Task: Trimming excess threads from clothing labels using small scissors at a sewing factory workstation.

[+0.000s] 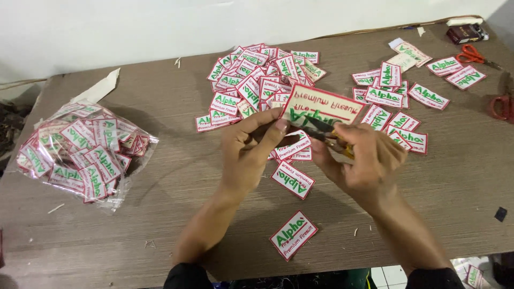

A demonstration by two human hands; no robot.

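My left hand [250,151] pinches the lower left corner of a white cloth patch [320,107] with a red border and green lettering, held upside down above the table. My right hand [364,160] grips small yellow-handled thread snips [327,135], blades pointing at the patch's lower edge. Under the hands lie loose patches of the same kind [292,180], one nearer the table's front edge [293,234].
A heap of patches [257,80] lies behind the hands, a smaller spread [396,101] to the right. A clear plastic bag full of patches [80,152] sits at left. Red-handled scissors [474,54] and a small dark box [465,33] lie far right on the brown table [171,176].
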